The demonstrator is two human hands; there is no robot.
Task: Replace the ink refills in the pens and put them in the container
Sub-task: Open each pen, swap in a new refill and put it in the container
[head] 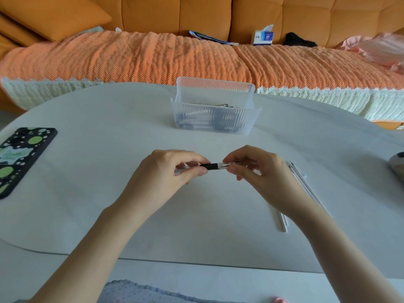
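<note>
A pen (211, 166) with a black grip and clear barrel lies level between both hands above the white table (109, 171). My left hand (172, 169) grips the barrel end, with fingers curled round it. My right hand (251, 167) pinches the clear tip end. Several white ink refills (303, 182) lie on the table to the right, partly hidden under my right wrist. The clear ribbed container (215, 106) stands at the table's far side and holds several pens.
A phone (19, 158) in a dark case with green spots lies at the table's left edge. A round object (397, 165) sits at the right edge. Behind the table runs an orange sofa with a blanket (153, 57) and a tissue box (263, 36).
</note>
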